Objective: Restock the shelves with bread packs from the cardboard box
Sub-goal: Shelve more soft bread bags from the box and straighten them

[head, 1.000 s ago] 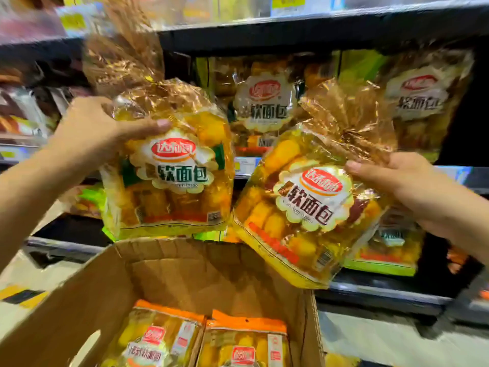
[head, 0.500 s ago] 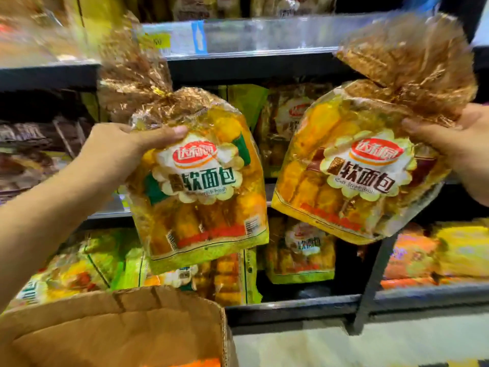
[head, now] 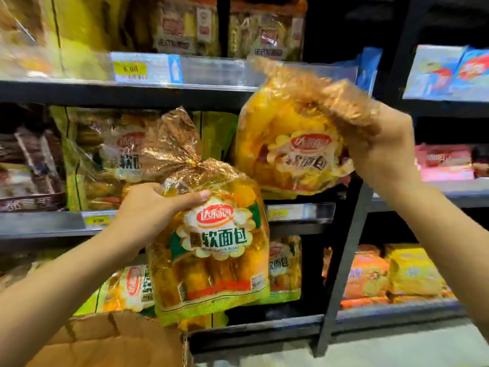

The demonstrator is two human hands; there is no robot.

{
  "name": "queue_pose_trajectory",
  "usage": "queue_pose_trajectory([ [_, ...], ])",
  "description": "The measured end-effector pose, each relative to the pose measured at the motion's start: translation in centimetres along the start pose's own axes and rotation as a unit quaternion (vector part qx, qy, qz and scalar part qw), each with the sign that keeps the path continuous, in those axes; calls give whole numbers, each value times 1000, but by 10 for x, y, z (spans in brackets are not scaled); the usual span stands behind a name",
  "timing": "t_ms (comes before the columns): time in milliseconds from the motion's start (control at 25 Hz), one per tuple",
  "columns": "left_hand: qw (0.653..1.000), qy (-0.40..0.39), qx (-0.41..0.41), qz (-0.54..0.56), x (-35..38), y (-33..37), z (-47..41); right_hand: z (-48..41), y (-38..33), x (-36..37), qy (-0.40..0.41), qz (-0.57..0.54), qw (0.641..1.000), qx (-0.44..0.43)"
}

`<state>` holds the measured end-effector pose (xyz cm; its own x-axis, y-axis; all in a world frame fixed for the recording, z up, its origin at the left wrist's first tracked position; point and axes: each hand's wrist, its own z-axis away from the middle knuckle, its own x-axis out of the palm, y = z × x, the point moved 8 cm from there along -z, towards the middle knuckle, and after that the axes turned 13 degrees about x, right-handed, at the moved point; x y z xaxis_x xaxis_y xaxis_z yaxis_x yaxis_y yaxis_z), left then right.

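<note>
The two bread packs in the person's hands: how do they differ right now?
The left pack hangs nearly upright, label facing the camera and sharp; the right pack is tilted, its label slanted and blurred. The left pack sits lower, above the cardboard box; the right pack is raised before the middle shelf. The left hand has its grip at the pack's shoulder below the tie; the right hand bunches the crinkled top. Both share the same label design.

Cardboard box (head: 113, 340) lies lower left, before shelves (head: 185, 91) stacked with bread packs (head: 284, 268).

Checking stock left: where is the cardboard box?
Head view, bottom left: the cardboard box sits under the left forearm, just below the bread pack in the left hand.
</note>
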<state>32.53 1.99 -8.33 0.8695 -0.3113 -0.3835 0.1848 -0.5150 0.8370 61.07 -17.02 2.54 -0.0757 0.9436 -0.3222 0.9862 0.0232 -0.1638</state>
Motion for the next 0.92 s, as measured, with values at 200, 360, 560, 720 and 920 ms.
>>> queue_pose_trajectory([
  [200,996,-16,-55,75,6,-14,9,2,-40,50,26,-60,982,179],
  [360,994,-16,-74,77,5,-23,12,34,-7,79,26,-217,894,391],
  [560,995,-26,-75,61,7,-28,15,41,16,108,-108,-172,916,345],
  [720,995,-35,-87,31,13,-37,16,37,42,134,-160,-60,878,447],
  [920,994,-45,-91,38,23,-47,12,46,70,154,-182,22,797,575],
])
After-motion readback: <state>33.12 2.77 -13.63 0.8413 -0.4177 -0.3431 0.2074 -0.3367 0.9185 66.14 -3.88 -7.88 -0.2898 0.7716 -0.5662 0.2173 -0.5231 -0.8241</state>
